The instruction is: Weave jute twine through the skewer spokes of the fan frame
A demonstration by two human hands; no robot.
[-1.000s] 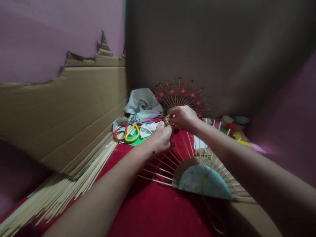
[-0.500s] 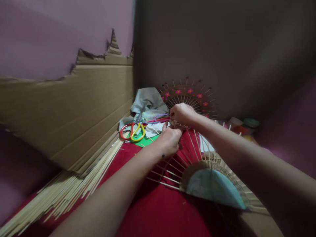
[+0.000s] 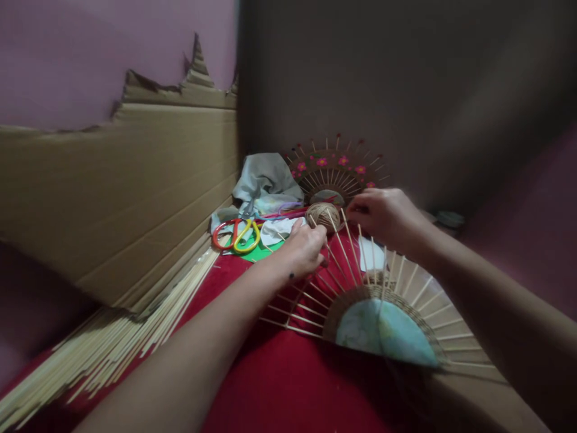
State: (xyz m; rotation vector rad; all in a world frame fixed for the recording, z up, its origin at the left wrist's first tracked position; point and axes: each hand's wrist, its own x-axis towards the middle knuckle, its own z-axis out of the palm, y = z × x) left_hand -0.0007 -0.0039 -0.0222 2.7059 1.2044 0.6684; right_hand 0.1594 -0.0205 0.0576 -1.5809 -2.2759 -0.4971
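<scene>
Torn cardboard (image 3: 171, 156) stands at the far left, with a loose bundle of thin pale sticks (image 3: 135, 343) lying along its foot; then come the scissors (image 3: 237, 236), with one red and one yellow handle loop, just beside a crumpled white paper (image 3: 276, 230). Next is the left hand (image 3: 307, 248), its fingers curled in among the leftmost spokes of the spoked fan (image 3: 385, 328); whether its grip is closed on a spoke or on cord I cannot tell, since the fingertips are hidden. Just beyond it on the far side sits a ball of twine (image 3: 323, 214). The fan itself lies to the near right of that hand, over the red cloth (image 3: 270, 385), its spokes spreading from a woven band around a blue-green half-round centre. It should handle as something very light, springy at the spoke tips and stiffer toward the band (thin sticks like these would probably snap if bent hard sideways). The band looks the firmest place to take hold, or a spoke low down near the weave; the smooth centre may dent under a thumb. Farther right, the right hand (image 3: 388, 211) hovers past the upper spoke tips, its fingers drawn together; whether that grip has a strand in it is too dim to tell.
</scene>
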